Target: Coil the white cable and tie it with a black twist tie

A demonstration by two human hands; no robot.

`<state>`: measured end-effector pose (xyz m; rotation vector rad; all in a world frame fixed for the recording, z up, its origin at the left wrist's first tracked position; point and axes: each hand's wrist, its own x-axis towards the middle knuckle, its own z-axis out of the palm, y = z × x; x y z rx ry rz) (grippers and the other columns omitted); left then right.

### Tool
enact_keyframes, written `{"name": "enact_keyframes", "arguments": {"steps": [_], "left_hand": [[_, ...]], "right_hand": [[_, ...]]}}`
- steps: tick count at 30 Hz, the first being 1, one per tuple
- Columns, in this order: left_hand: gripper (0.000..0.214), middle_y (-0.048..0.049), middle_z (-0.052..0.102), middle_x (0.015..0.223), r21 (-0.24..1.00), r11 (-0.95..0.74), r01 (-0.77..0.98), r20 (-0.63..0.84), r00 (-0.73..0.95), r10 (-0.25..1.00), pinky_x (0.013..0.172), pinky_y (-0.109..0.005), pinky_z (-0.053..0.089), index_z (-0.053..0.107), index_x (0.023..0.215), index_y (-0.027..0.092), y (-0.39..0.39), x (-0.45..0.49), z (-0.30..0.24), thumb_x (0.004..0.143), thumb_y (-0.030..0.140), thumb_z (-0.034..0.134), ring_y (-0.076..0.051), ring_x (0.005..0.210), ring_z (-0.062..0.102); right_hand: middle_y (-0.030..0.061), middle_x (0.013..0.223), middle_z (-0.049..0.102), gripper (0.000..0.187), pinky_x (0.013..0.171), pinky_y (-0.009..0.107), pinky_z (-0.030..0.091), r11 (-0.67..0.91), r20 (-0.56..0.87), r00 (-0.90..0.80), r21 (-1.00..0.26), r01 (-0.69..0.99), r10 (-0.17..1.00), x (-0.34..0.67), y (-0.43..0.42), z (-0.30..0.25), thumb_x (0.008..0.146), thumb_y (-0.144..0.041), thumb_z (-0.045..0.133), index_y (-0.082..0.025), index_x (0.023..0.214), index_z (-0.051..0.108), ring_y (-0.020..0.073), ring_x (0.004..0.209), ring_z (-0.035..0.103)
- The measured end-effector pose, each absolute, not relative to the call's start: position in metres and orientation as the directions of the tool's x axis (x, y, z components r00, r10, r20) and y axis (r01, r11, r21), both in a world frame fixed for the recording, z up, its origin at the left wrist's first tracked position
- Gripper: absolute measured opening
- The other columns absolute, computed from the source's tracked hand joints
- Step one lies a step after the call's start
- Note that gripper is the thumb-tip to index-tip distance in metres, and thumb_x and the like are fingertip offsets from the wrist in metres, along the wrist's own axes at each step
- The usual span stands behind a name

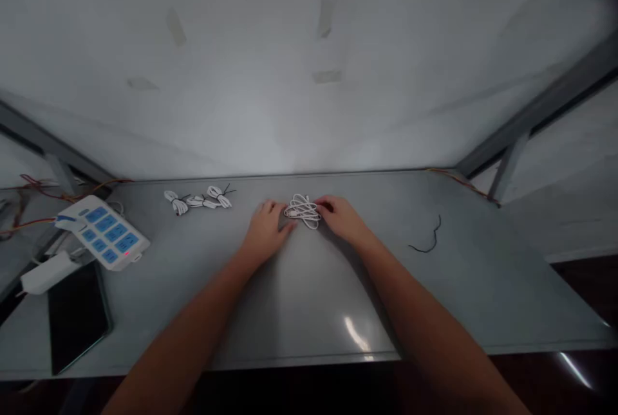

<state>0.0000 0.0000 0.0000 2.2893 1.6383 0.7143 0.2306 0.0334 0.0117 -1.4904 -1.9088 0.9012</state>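
Note:
A loosely coiled white cable (302, 210) lies on the grey table between my two hands. My left hand (264, 230) rests at its left end, thumb and index finger apart, with the fingertips at the edge of the loops. On the other side, my right hand (342, 217) has its thumb and fingertips closed on the right end of the coil. No tie shows around these loops. To the right lies a loose black twist tie (427, 248), bent and apart from the cable.
Several white cable bundles (203, 201) with black ties lie at the back left. A white power strip (109, 233) with blue sockets, a white adapter (48, 272) and a dark tablet (77, 318) occupy the left end. A white wall (270, 80) rises behind the table (318, 299).

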Motion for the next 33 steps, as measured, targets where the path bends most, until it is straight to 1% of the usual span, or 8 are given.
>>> {"name": "enact_keyframes", "arguments": {"steps": [3,7,14,17,21,24,28,33], "left_hand": [[0.032,-0.0137,0.064,0.114,0.493,-0.371,0.787,0.240,0.287,0.927,0.097,-0.048,0.050,0.065,0.115,0.016,-0.001,0.004,-0.003,0.095,0.042,0.066,-0.031,0.108,0.059],[0.018,-0.0105,0.066,0.106,0.618,-0.405,0.674,0.236,0.332,0.913,0.093,-0.044,0.051,0.063,0.106,0.019,0.001,0.002,-0.002,0.095,0.033,0.067,-0.028,0.103,0.060],[0.008,-0.0049,0.065,0.095,0.775,-0.359,0.521,0.245,0.277,0.929,0.080,-0.035,0.052,0.064,0.095,0.020,0.002,-0.002,-0.004,0.091,0.025,0.069,-0.021,0.086,0.062],[0.013,-0.0039,0.067,0.092,0.855,-0.280,0.437,0.198,0.225,0.954,0.075,-0.033,0.051,0.066,0.097,0.020,0.002,-0.002,-0.003,0.088,0.028,0.071,-0.019,0.081,0.063],[0.029,-0.0044,0.071,0.092,0.986,-0.048,0.158,0.007,0.249,0.968,0.068,-0.031,0.053,0.060,0.101,0.020,0.001,0.000,0.000,0.086,0.039,0.075,-0.019,0.080,0.068],[0.040,-0.0073,0.074,0.102,0.998,0.051,-0.020,-0.043,0.283,0.958,0.079,-0.035,0.058,0.058,0.098,0.019,-0.001,0.002,0.003,0.083,0.048,0.080,-0.020,0.089,0.072],[0.042,-0.0101,0.073,0.117,0.984,0.100,-0.145,-0.059,0.266,0.962,0.098,-0.042,0.056,0.060,0.096,0.017,-0.003,0.004,0.004,0.081,0.049,0.083,-0.022,0.103,0.072],[0.044,-0.0085,0.077,0.108,0.971,0.127,-0.203,-0.076,0.242,0.967,0.099,-0.040,0.053,0.061,0.106,0.018,-0.003,0.002,0.002,0.077,0.037,0.088,-0.021,0.101,0.073]], "right_hand": [[0.0080,0.106,0.078,0.026,0.089,0.033,0.053,0.231,0.055,-0.293,-0.755,0.613,0.955,0.225,0.026,0.014,0.092,-0.017,0.062,-0.019,0.111,0.079,0.0207,0.095,0.070],[0.0081,0.104,0.078,0.026,0.086,0.033,0.054,0.245,0.052,-0.348,-0.806,0.539,0.936,0.222,0.021,0.017,0.093,-0.020,0.060,-0.019,0.107,0.082,0.0210,0.092,0.071],[0.0053,0.097,0.081,0.025,0.084,0.034,0.055,0.004,-0.090,-0.368,-0.969,0.246,0.925,0.217,0.016,0.023,0.092,-0.025,0.061,-0.023,0.101,0.083,0.0210,0.087,0.072],[0.0081,0.110,0.081,0.020,0.092,0.037,0.055,-0.083,-0.117,-0.326,-0.990,0.117,0.938,0.217,0.016,0.025,0.088,-0.029,0.065,-0.023,0.092,0.084,0.0237,0.099,0.073],[0.0121,0.122,0.078,0.022,0.098,0.039,0.054,-0.160,-0.144,-0.312,-0.987,-0.027,0.939,0.219,0.018,0.029,0.082,-0.032,0.067,-0.019,0.086,0.085,0.0260,0.106,0.073],[0.0128,0.124,0.077,0.025,0.092,0.038,0.057,-0.223,-0.197,-0.331,-0.974,-0.042,0.923,0.220,0.017,0.032,0.078,-0.029,0.064,-0.017,0.086,0.085,0.0263,0.101,0.074],[0.0106,0.129,0.076,0.029,0.094,0.037,0.057,-0.179,-0.168,-0.339,-0.984,-0.001,0.926,0.221,0.017,0.034,0.068,-0.015,0.059,-0.019,0.080,0.085,0.0265,0.108,0.073],[0.0072,0.119,0.078,0.026,0.093,0.036,0.055,-0.028,-0.063,-0.346,-0.994,0.105,0.936,0.220,0.017,0.024,0.073,-0.012,0.059,-0.021,0.078,0.083,0.0225,0.104,0.072]]}}
